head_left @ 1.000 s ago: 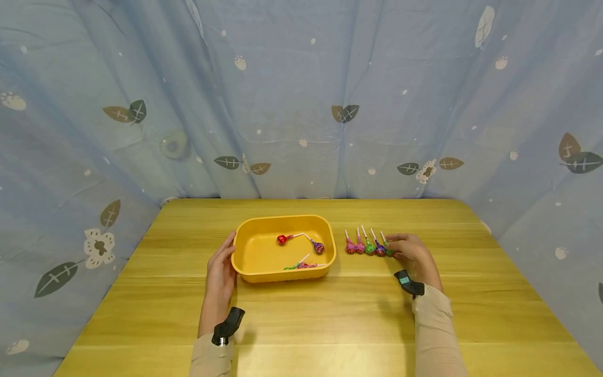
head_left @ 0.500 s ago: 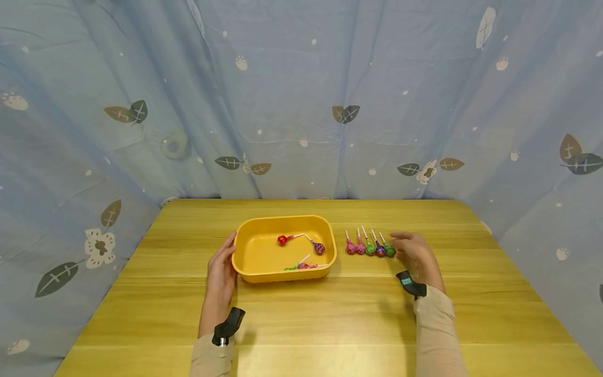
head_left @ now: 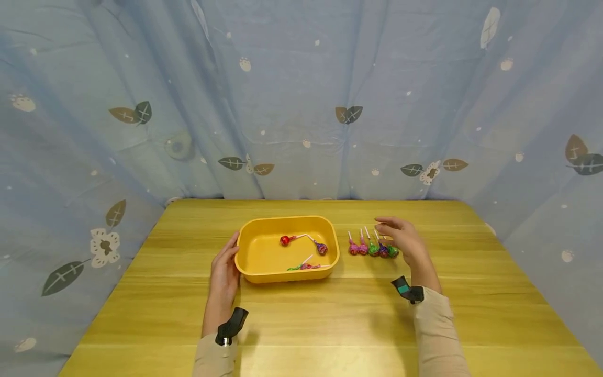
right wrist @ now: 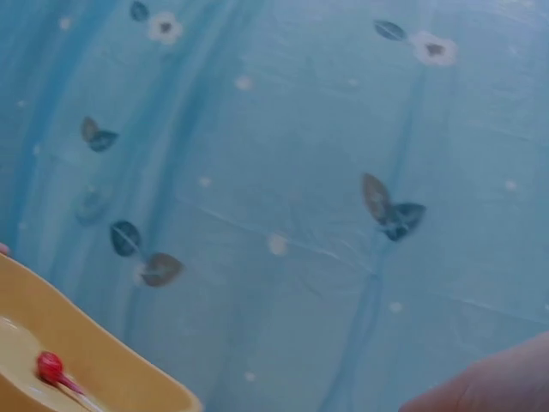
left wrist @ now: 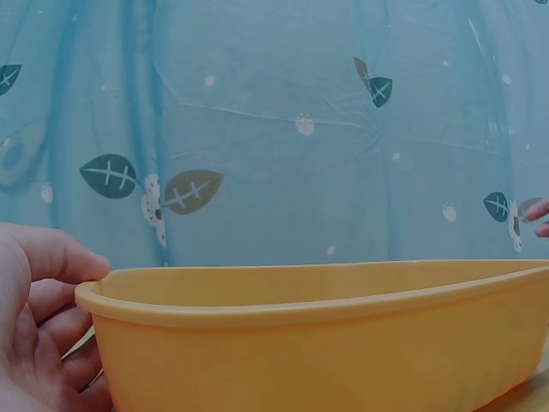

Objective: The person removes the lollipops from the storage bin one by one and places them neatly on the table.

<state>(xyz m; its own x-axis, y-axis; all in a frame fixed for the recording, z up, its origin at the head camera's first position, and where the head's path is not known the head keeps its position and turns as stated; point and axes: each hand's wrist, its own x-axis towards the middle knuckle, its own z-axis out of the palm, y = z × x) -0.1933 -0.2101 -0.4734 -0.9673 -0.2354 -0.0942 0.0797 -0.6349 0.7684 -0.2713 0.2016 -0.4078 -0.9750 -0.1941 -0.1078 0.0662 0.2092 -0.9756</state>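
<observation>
My left hand (head_left: 223, 275) rests against the left end of a yellow plastic box (head_left: 282, 278); in the left wrist view the thumb (left wrist: 73, 257) touches the rim while the other fingers lie along the outer wall. Inside the box are a red lollipop (head_left: 285, 241), a purple one, a green one and a pink one. Right of the box, several wrapped lollipops stand in a row, sticks pointing away: two pink lollipops (head_left: 354, 249), a green lollipop (head_left: 373, 250), a purple one and a dark green lollipop (head_left: 393, 252). Above the row's right end hovers my right hand (head_left: 406, 245), loosely bent and holding nothing.
The wooden table (head_left: 320, 319) runs back to a pale blue leaf-print curtain (head_left: 301, 104), which hangs round its back and sides. A small black camera mount (head_left: 232, 325) sits on the left wrist, and another on the right.
My right hand has left the dark green lollipop at the row's right end, then risen and shifted left over the sticks. The left hand stays at the box.
</observation>
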